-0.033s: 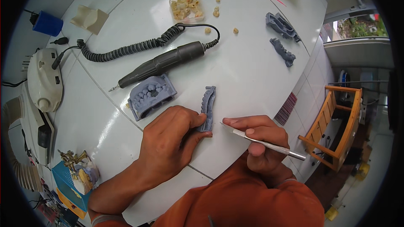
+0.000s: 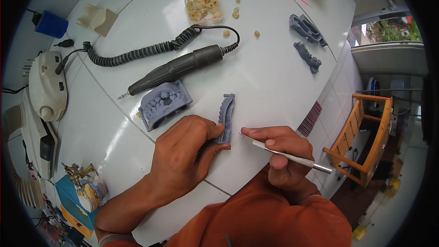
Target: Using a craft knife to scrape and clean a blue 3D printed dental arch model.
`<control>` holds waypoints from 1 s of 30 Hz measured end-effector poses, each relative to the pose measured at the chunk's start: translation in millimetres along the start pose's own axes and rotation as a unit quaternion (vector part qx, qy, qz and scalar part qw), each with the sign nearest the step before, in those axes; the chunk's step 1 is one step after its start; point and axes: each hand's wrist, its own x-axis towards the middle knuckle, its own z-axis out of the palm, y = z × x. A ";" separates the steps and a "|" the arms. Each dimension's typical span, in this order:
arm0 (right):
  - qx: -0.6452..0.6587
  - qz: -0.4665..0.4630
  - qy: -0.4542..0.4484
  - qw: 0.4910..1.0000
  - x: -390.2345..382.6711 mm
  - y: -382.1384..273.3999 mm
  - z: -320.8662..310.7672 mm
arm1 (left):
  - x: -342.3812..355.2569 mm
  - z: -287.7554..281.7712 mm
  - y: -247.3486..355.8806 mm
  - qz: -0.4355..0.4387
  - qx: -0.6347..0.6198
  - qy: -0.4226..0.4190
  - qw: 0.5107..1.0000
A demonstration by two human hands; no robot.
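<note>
the work looks unfinished; how much is done, i cannot tell. left hand [image 2: 180,144] pinches one strip [image 2: 227,116] by its near end, close to the table's [image 2: 265,73] edge; right hand [image 2: 287,146] clasps one knife [image 2: 311,164], tip apart from the strip. one block [image 2: 163,103] and two pieces [image 2: 305,28] [image 2: 307,57] lie elsewhere.

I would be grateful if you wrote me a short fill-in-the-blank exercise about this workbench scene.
1. The right hand holds the slim metal tool, while the narrow model piece is gripped by the ____ one.
2. The cord of the black handpiece is not straight but ____.
3. The cylindrical container at the upper left is coloured ____.

Missing words: left; coiled; blue.
</note>
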 end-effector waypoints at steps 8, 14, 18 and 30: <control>0.066 0.092 -0.029 0.993 6.6 -5.4 -0.1 | 0.2 -2.1 1.5 -0.007 -0.012 -0.001 1.000; 0.052 0.098 -0.045 0.993 8.6 -6.4 -1.1 | -0.4 -0.9 1.3 -0.013 -0.010 -0.001 1.000; 0.052 0.094 -0.053 0.993 8.5 -4.2 -1.8 | -0.8 -1.1 1.9 -0.020 -0.013 -0.003 1.000; 0.036 0.093 -0.057 0.993 8.2 -3.6 -2.9 | -2.1 -0.1 0.5 -0.015 -0.013 -0.003 1.000</control>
